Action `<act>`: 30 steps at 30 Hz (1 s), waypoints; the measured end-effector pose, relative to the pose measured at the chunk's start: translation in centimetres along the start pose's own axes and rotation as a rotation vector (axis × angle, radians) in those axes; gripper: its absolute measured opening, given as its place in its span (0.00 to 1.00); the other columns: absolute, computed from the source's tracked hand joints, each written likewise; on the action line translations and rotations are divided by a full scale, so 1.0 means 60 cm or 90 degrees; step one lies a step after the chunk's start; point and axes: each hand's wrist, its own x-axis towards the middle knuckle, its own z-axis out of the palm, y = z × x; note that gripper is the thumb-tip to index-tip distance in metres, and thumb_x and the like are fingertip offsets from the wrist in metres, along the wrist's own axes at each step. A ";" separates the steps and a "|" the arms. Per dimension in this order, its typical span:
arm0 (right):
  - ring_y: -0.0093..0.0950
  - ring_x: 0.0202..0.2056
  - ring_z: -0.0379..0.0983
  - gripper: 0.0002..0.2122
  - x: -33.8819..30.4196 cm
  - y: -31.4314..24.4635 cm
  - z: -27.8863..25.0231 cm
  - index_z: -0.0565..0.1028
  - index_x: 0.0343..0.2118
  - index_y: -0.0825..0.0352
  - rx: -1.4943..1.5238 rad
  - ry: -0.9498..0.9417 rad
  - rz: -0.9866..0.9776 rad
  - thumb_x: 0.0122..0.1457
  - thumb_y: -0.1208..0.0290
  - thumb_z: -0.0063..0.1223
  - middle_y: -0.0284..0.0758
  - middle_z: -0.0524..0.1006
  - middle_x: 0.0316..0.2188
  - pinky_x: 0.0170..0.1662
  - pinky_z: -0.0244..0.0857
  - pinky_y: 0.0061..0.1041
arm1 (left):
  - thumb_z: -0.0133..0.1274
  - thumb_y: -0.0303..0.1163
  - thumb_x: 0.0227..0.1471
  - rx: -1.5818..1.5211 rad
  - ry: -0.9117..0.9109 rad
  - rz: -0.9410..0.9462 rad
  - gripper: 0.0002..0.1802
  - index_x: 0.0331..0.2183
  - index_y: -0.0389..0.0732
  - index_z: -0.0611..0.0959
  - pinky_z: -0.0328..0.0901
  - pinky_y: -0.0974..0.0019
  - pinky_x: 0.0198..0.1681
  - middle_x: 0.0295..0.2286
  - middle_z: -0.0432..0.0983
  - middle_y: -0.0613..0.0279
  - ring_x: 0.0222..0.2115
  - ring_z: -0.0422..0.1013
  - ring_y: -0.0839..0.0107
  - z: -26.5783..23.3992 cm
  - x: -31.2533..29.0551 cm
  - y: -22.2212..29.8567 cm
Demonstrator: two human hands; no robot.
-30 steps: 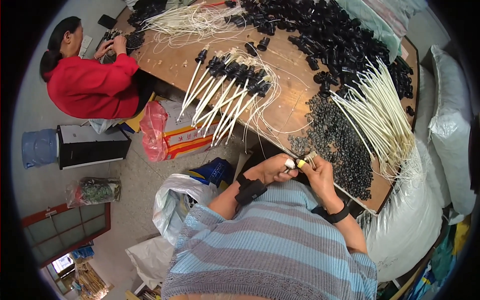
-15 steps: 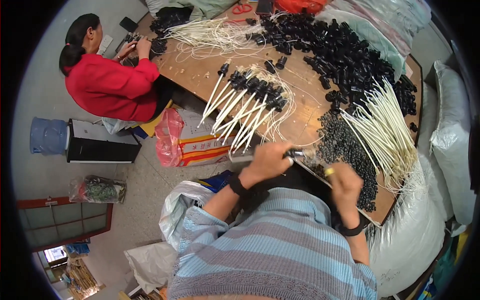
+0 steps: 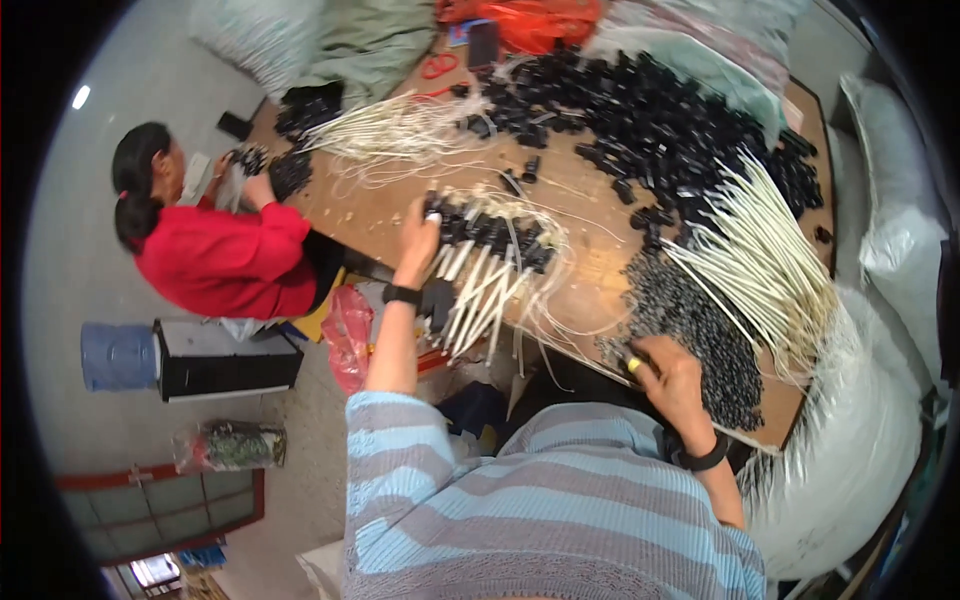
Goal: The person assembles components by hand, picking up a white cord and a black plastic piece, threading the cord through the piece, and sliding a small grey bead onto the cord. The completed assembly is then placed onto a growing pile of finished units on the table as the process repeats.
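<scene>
At the left end of a row of white tubes with black fittings [image 3: 490,225], my left hand [image 3: 416,245] is closed around a black fitting. A white cover shows on its thumb. The tubes hang over the table's front edge, and thin pale wires trail from the fittings. My right hand [image 3: 675,375] is low at the near edge, its fingers bent together beside a heap of small black pieces [image 3: 690,310]. A yellow band circles its thumb. Something small and dark shows at its fingertips, too blurred to name.
Loose black fittings [image 3: 650,110] cover the table's far side. White tubes lie bundled at the right [image 3: 765,260] and far left [image 3: 370,135]. A person in red [image 3: 225,255] works at the left end. Full white sacks [image 3: 850,450] stand right; red scissors [image 3: 438,66] lie far off.
My left hand has moved from the near edge, left and away, to the row of tubes. My right hand stays near the small black pieces. The whole view has shifted slightly.
</scene>
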 end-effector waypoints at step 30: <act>0.21 0.23 0.71 0.10 -0.010 0.104 -0.118 0.79 0.40 0.70 0.163 0.080 0.145 0.55 0.77 0.54 0.37 0.79 0.26 0.28 0.63 0.20 | 0.48 0.23 0.43 -0.199 -0.439 0.092 0.23 0.45 0.35 0.78 0.66 0.68 0.38 0.30 0.78 0.54 0.31 0.73 0.67 0.206 -0.189 0.262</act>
